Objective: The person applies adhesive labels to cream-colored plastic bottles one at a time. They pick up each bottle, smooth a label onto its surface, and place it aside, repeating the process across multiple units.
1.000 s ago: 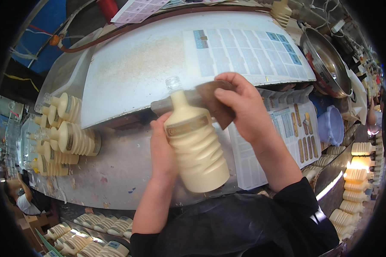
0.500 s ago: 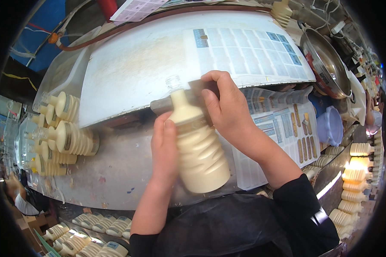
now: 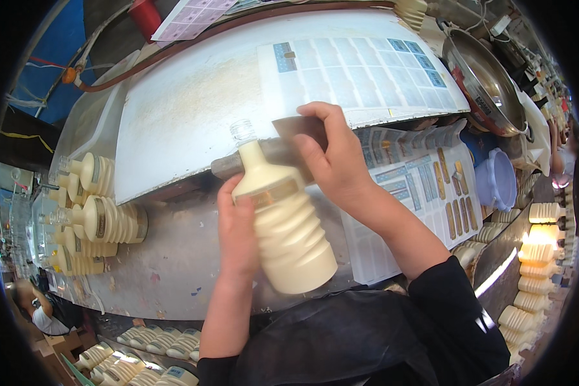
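Observation:
A cream bottle (image 3: 294, 231) with slanting ridges and a clear threaded neck lies tilted in front of me, its neck pointing away. My left hand (image 3: 238, 222) grips its side near the shoulder. A brownish label band (image 3: 278, 192) runs around the bottle below the shoulder. Pinched in my right hand (image 3: 336, 151) is a flat dark brown scraper-like piece (image 3: 294, 127), raised just right of the neck and apart from the label. Behind the bottle's neck, a grey padded roll (image 3: 228, 168) lies along the board's front edge.
Several similar bottles (image 3: 112, 219) are stacked at the left. A white board (image 3: 180, 96) bears a sheet of labels (image 3: 341, 74); another label sheet (image 3: 392, 241) lies right of the bottle. A metal pan (image 3: 486, 77) and a lavender basin (image 3: 495, 183) stand at the right.
My right hand has lifted the brown piece away from the bottle's label area, uncovering more of the band. The view has shifted slightly, and the bottle stays in my left hand.

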### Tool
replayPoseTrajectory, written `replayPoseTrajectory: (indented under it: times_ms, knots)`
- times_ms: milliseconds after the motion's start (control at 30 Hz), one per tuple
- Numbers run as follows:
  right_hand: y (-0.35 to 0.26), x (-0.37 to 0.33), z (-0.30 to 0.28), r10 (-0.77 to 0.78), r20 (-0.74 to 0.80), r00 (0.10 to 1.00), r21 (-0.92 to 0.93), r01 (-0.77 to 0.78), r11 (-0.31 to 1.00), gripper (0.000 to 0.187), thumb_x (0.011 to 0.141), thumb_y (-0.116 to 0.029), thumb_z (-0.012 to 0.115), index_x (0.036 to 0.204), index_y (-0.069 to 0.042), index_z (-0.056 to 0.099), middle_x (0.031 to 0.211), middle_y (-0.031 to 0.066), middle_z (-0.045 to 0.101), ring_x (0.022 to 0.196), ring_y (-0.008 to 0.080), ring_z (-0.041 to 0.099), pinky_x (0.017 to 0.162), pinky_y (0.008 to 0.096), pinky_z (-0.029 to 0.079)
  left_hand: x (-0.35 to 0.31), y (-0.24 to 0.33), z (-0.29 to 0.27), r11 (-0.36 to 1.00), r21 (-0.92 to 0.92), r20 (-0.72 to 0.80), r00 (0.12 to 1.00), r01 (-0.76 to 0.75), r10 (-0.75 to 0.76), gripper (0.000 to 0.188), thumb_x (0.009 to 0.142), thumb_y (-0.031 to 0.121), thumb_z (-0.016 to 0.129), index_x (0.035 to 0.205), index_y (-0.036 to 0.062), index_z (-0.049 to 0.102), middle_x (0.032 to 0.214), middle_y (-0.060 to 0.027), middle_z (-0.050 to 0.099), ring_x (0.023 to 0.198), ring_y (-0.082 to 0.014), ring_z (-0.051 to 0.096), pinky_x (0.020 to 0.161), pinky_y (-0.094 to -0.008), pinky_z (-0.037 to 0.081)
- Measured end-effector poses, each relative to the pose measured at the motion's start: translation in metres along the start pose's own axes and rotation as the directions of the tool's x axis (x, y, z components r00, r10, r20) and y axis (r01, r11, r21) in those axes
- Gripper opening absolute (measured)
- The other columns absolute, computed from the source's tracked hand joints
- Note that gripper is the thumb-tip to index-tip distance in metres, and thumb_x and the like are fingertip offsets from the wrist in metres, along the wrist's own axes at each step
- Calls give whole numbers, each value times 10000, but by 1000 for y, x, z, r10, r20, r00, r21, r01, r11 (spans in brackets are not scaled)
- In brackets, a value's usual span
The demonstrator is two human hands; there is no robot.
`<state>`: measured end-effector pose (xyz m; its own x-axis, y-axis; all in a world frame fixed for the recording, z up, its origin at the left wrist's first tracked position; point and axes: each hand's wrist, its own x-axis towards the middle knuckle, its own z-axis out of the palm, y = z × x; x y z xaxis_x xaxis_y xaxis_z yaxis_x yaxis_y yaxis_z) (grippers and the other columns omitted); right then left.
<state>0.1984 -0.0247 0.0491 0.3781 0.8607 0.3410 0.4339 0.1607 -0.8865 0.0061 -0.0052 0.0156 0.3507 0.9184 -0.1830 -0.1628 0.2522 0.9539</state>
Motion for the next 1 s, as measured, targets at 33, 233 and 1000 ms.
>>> replayPoseTrajectory:
  times_ms: [33,233,1000]
  knots:
    - [-4,-1,-2,8,17,1000,51,-9,999,313,994,-121,584,1278,-5,524,1207,232,636,1090,419,638,939,449,503,0,-3,-2,1000,-25,6,1000,4,-4,442,1131,322,394,1437,5,436,1304,-133,607,1176,-209,613,1032,-359,502]
    - [11,-6,10,-117,-38,992,-110,113,987,337,965,-77,632,1286,-25,544,1129,138,641,994,253,665,896,343,522,3,-10,-6,998,-69,17,1000,-1,2,475,1152,328,296,1428,-7,487,1324,-142,617,1195,-206,612,1051,-367,490]
    - [11,-35,3,501,433,749,271,-639,720,363,995,-277,695,1215,-12,580,1003,103,729,911,109,669,800,271,534,9,-17,-19,992,-118,104,993,-51,63,392,1096,341,508,1325,26,548,1240,-87,626,1133,-137,582,990,-309,479]
